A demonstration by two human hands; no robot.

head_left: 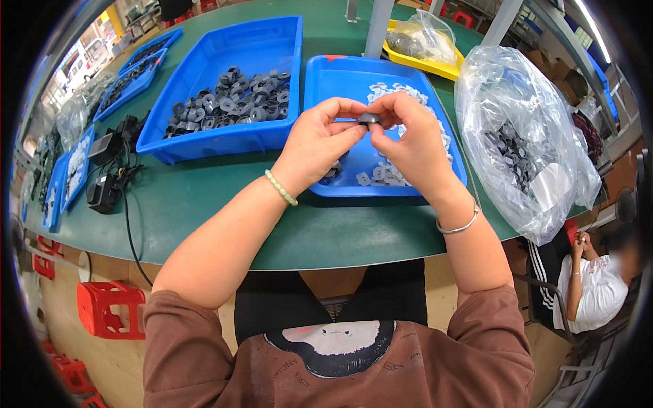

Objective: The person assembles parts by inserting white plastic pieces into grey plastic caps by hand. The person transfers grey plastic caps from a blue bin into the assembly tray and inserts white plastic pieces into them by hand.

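Above a shallow blue tray (320, 75), my left hand (324, 136) and my right hand (408, 136) meet fingertip to fingertip. Between them they pinch a small dark grey plastic part (369, 118), rounded on top; its underside is hidden by my fingers. Small white plastic pieces (384, 175) lie in the tray beneath and beyond my right hand. A few dark parts (333, 171) show in the tray under my left wrist. To the left, a deeper blue bin (224, 47) holds a heap of dark grey ring-like parts (235, 100).
On the right lies a clear plastic bag (537, 136) with dark parts inside. A yellow tray (435, 66) stands behind, near a metal post (377, 30). Black adapters (103, 194) with a cable sit at left, beside smaller blue trays (76, 170). A seated person (595, 285) is at right.
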